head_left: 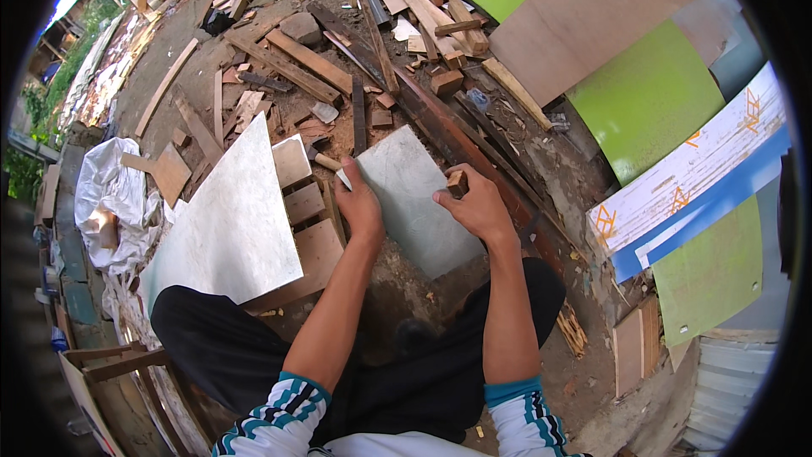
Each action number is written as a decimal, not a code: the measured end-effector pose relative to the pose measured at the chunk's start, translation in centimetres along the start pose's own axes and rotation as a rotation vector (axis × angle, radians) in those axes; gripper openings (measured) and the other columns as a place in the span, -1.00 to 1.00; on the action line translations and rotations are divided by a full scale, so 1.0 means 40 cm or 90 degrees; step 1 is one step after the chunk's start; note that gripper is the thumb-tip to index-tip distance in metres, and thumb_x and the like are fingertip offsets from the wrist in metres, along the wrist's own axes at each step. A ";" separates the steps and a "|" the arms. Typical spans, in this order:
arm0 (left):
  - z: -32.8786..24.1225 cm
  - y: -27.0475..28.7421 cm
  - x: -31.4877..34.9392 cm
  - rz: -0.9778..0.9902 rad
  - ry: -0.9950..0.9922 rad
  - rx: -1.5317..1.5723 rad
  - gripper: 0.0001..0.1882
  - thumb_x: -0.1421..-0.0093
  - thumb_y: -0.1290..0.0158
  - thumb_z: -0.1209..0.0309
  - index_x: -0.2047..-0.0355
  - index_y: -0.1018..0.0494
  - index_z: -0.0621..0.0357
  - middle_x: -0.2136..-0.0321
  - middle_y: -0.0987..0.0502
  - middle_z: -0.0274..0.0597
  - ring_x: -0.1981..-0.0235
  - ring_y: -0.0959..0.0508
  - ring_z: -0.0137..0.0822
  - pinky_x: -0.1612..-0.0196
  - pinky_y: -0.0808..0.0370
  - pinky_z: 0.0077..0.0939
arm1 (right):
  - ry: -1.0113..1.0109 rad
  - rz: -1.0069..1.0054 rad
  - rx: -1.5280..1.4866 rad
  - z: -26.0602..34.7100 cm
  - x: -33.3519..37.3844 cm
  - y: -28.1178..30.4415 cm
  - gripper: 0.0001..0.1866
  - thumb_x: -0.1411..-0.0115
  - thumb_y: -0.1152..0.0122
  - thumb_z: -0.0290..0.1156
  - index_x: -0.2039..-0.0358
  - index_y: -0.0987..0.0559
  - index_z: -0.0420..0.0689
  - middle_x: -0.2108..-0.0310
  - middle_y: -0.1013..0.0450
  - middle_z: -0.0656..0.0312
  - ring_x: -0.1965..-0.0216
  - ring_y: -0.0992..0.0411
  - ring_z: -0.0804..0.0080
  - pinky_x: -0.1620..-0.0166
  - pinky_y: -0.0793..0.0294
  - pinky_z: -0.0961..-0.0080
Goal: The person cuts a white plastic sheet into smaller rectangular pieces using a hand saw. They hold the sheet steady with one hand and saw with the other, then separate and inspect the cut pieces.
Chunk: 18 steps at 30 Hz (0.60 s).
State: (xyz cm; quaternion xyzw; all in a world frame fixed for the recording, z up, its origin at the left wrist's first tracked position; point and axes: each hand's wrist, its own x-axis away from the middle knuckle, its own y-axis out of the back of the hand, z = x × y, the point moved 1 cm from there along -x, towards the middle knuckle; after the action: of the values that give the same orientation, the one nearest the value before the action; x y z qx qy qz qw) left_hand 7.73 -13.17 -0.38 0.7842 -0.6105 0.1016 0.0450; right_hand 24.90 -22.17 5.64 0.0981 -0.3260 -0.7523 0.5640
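Note:
A flat grey-white sheet, roughly four-sided (420, 203), is held tilted between my knees. My left hand (362, 203) is closed on its left edge. In my right hand (482, 210) a small brown wooden block (458, 184) is gripped, close against the sheet's right edge; whether those fingers also hold the sheet is hidden. A short wooden handle (327, 162) shows just beyond my left hand, its far end hard to make out. Left of my left arm, a large pale pointed sheet (233, 220) leans over wooden boards (315, 258).
Scrap timber (292, 68) and stones (300, 29) litter the ground ahead. A long dark beam (474, 144) runs diagonally past my right hand. Green panels (647, 93) and a white-and-blue board (694, 169) lie at right. A crumpled white sack (110, 195) and wooden frame (118, 364) are at left.

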 end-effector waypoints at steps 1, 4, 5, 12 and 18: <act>-0.003 -0.003 -0.003 -0.004 0.018 0.008 -0.25 -0.35 0.13 -0.26 0.00 -0.39 0.32 0.22 -0.48 -0.14 0.16 -0.42 -0.29 -0.03 -0.35 -0.33 | -0.016 -0.013 0.024 0.006 -0.001 -0.006 -0.60 -0.10 -0.43 -0.23 0.14 -0.52 -0.15 0.28 -0.55 0.05 0.22 -0.53 0.18 0.09 -0.45 0.28; 0.014 -0.003 -0.047 -0.057 0.051 -0.029 -0.18 -0.34 0.14 -0.29 -0.10 -0.33 0.35 0.12 -0.49 -0.10 0.06 -0.46 -0.26 -0.08 -0.37 -0.32 | -0.024 -0.070 0.050 0.051 0.008 0.004 -0.68 -0.10 -0.39 -0.35 0.17 -0.52 -0.17 0.24 -0.57 -0.05 0.13 -0.54 -0.07 0.10 -0.48 0.16; 0.028 0.004 -0.067 -0.082 0.057 -0.053 -0.17 -0.34 0.14 -0.29 -0.12 -0.32 0.36 0.08 -0.49 -0.10 0.02 -0.47 -0.25 -0.09 -0.39 -0.33 | -0.018 -0.125 0.027 0.059 0.009 0.009 -0.69 -0.11 -0.38 -0.37 0.18 -0.51 -0.18 0.25 -0.57 -0.04 0.14 -0.54 -0.07 0.10 -0.48 0.16; 0.073 0.045 -0.101 0.012 0.077 -0.092 0.21 -0.23 0.13 -0.42 -0.39 0.18 0.51 -0.35 -0.07 0.34 -0.39 -0.11 0.08 -0.39 -0.05 -0.21 | -0.033 -0.349 -0.027 0.081 0.016 0.035 -0.75 -0.11 -0.34 -0.43 0.24 -0.51 -0.22 0.33 -0.55 -0.01 0.22 -0.55 -0.06 0.14 -0.48 0.16; 0.058 0.054 -0.014 0.103 0.170 -0.011 -0.17 -0.28 0.08 -0.33 0.01 -0.36 0.36 0.23 -0.53 -0.07 0.21 -0.54 -0.23 0.03 -0.43 -0.30 | -0.078 -0.284 0.056 0.055 0.001 -0.017 -0.73 -0.09 -0.35 -0.39 0.24 -0.53 -0.19 0.29 -0.58 -0.05 0.17 -0.55 -0.08 0.14 -0.50 0.13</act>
State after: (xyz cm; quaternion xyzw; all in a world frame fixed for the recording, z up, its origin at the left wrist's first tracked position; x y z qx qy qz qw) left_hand 5.75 -13.65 -2.89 0.7115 -0.6613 0.2027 0.1240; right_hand 23.24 -21.26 6.93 0.1460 -0.3624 -0.8479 0.3583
